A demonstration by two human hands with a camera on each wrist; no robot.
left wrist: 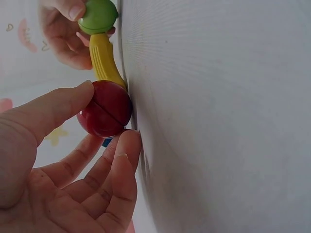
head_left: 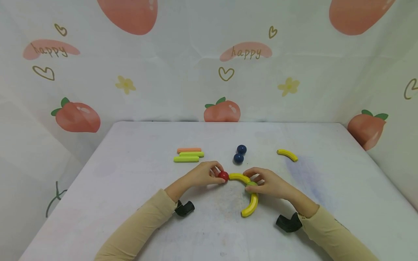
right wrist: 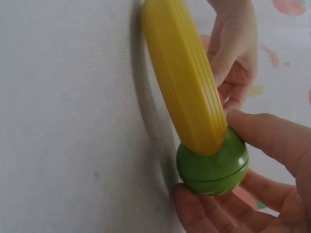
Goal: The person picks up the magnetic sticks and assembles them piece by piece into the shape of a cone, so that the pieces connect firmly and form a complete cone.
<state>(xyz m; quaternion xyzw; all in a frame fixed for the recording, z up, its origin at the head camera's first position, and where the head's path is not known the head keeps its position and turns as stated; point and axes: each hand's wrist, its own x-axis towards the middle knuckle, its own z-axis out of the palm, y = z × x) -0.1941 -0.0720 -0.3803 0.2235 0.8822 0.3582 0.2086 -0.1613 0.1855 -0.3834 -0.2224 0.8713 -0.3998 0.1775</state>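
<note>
Between thumb and fingers, my left hand [head_left: 206, 174] pinches a red ball [head_left: 223, 176] with a seam, plain in the left wrist view [left wrist: 105, 109]. A curved yellow piece [head_left: 239, 177] runs from the red ball to a green ball [head_left: 251, 187]. My right hand [head_left: 269, 183] holds that green ball by thumb and fingers. From the green ball's near side, a second curved yellow piece [head_left: 251, 206] bends toward me; in the right wrist view it meets the green ball [right wrist: 214, 165]. All of these lie on or just at the white table.
Two dark blue balls [head_left: 240, 154] lie beyond my hands. Left of them are two yellow-green sticks [head_left: 188, 156] and an orange stick [head_left: 189, 149]. A loose curved yellow piece [head_left: 287, 155] lies at the back right. Behind the white table [head_left: 98, 203] hangs a printed cloth [head_left: 183, 79].
</note>
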